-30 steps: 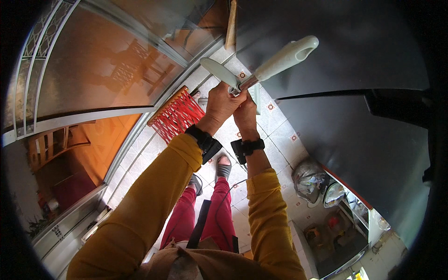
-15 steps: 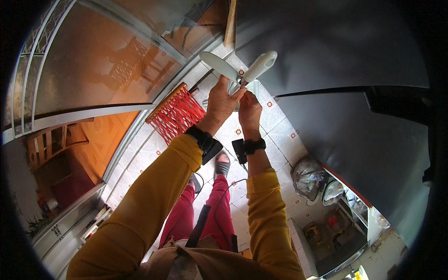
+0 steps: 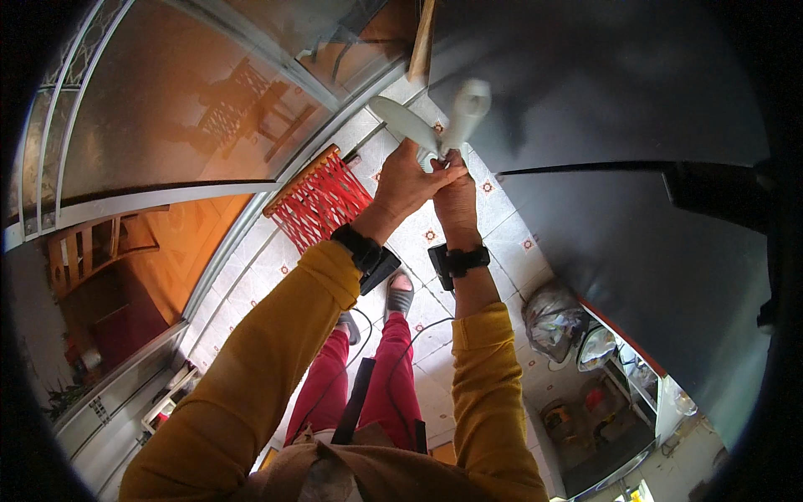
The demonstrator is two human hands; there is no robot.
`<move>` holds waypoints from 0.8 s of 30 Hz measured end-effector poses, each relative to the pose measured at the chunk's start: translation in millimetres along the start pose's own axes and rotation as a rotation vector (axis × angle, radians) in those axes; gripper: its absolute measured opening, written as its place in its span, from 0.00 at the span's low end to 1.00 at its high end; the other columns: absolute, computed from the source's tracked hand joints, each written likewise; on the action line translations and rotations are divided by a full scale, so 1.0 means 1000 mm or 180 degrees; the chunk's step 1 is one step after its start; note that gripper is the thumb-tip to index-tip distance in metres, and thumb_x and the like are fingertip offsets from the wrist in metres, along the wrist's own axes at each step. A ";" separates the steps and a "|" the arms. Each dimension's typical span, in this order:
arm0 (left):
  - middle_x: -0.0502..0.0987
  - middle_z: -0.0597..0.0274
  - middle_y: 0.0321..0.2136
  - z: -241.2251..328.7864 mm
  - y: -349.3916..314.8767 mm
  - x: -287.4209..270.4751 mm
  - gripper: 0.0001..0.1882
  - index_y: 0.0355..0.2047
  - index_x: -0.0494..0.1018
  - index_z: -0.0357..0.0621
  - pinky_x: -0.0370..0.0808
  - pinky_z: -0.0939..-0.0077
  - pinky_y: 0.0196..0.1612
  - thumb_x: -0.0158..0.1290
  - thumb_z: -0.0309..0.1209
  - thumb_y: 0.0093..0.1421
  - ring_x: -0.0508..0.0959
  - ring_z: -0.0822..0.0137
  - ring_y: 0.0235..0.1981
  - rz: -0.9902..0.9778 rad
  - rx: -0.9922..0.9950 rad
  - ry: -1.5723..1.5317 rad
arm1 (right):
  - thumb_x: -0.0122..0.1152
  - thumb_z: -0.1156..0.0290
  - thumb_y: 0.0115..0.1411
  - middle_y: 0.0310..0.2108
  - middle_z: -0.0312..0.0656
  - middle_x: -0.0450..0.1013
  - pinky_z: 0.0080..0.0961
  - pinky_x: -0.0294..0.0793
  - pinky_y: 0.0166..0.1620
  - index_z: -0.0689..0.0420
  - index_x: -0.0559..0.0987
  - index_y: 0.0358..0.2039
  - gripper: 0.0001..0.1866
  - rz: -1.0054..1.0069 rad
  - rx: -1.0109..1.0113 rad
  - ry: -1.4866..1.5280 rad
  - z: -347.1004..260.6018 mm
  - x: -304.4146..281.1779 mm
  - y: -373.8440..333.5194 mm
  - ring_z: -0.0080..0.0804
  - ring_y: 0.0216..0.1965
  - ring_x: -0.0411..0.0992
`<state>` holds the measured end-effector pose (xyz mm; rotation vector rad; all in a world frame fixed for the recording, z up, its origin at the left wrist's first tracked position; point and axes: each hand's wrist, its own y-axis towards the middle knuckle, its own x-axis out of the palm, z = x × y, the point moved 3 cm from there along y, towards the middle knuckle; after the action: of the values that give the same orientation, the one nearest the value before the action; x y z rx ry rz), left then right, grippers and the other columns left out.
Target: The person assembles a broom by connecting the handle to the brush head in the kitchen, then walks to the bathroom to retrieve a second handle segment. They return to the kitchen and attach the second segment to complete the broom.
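Observation:
In front of me, above the floor, is a pale tool point(image 3: 465, 115) with a thick rounded handle and metal near its base; its exact kind does not show. A second pale, flat, oval arm point(image 3: 400, 118) slants up to the left from the same spot. My left hand point(image 3: 407, 186) is closed at the oval arm's lower end, its thumb and finger reaching across to the right. Close beside it, my right hand point(image 3: 456, 199) is closed around the base of the rounded handle. The fingers partly hide where the two arms meet. Both wrists wear black bands with small boxes.
A stool with red woven straps point(image 3: 318, 199) stands left of my hands, next to a glass sliding door point(image 3: 192, 109). Large dark panels point(image 3: 602, 92) rise on the right. Below them are a filled plastic bag point(image 3: 554, 322) and shelves. A wooden stick point(image 3: 422, 42) leans ahead.
The rounded handle has swung more upright and is slightly blurred. My right hand has shifted a little right and down, and my left fingers now reach over it.

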<state>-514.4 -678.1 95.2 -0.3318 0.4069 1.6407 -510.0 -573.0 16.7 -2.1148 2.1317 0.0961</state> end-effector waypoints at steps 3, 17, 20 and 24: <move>0.78 0.46 0.37 -0.004 0.004 0.002 0.30 0.43 0.70 0.36 0.75 0.65 0.44 0.66 0.42 0.45 0.79 0.51 0.40 0.0270 -0.0265 -0.0397 | 0.47 0.69 0.66 0.37 0.51 0.73 0.30 0.74 0.37 0.58 0.70 0.44 0.09 -0.0222 -0.0143 -0.0310 -0.006 0.004 0.002 0.46 0.34 0.72; 0.79 0.47 0.31 -0.007 -0.001 0.005 0.23 0.40 0.72 0.35 0.77 0.67 0.39 0.64 0.35 0.47 0.81 0.54 0.34 0.0825 -0.0632 -0.0546 | 0.48 0.68 0.66 0.42 0.48 0.74 0.31 0.72 0.44 0.60 0.69 0.48 0.13 -0.0529 0.0159 0.0851 -0.003 0.022 0.001 0.42 0.40 0.73; 0.79 0.47 0.33 0.000 -0.005 0.005 0.25 0.43 0.71 0.34 0.77 0.67 0.40 0.64 0.35 0.48 0.80 0.55 0.36 0.0910 -0.0610 -0.0462 | 0.50 0.69 0.65 0.44 0.43 0.73 0.28 0.71 0.46 0.59 0.69 0.50 0.14 -0.0379 0.0643 0.1737 0.008 0.026 -0.001 0.34 0.42 0.71; 0.78 0.46 0.36 0.004 -0.006 0.005 0.28 0.45 0.69 0.33 0.76 0.67 0.43 0.66 0.35 0.47 0.79 0.56 0.39 0.0793 -0.0559 -0.0317 | 0.53 0.71 0.63 0.46 0.39 0.72 0.25 0.70 0.47 0.56 0.68 0.53 0.17 -0.0336 0.1203 0.2949 0.014 0.024 0.000 0.28 0.44 0.70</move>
<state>-509.3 -671.9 96.2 -0.3389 0.2359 1.9343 -509.3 -594.4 -0.4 -2.2326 2.1235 -1.4211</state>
